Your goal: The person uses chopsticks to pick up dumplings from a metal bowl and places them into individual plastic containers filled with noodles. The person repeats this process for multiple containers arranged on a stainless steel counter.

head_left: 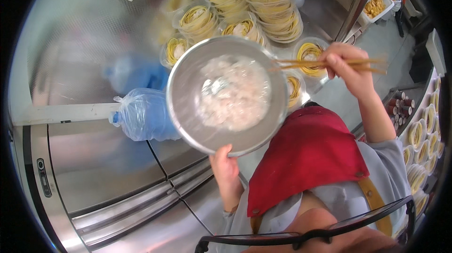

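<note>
My left hand (225, 166) grips the near rim of a round steel bowl (186, 88) and holds it up over the counter. Pale chopped food (234, 93) lies inside the bowl. My right hand (351, 67) is to the bowl's right and holds a pair of wooden chopsticks (306, 62), whose tips reach to the bowl's right rim. Beneath and behind the bowl stand several clear plastic bowls of yellow noodles (195, 20).
A blue plastic bag (143, 114) lies on the steel counter (94, 159) left of the bowl. More noodle bowls (421, 133) line a shelf at far right. A metal pole (355, 1) rises at upper right beside a tub of yellow food (375, 5).
</note>
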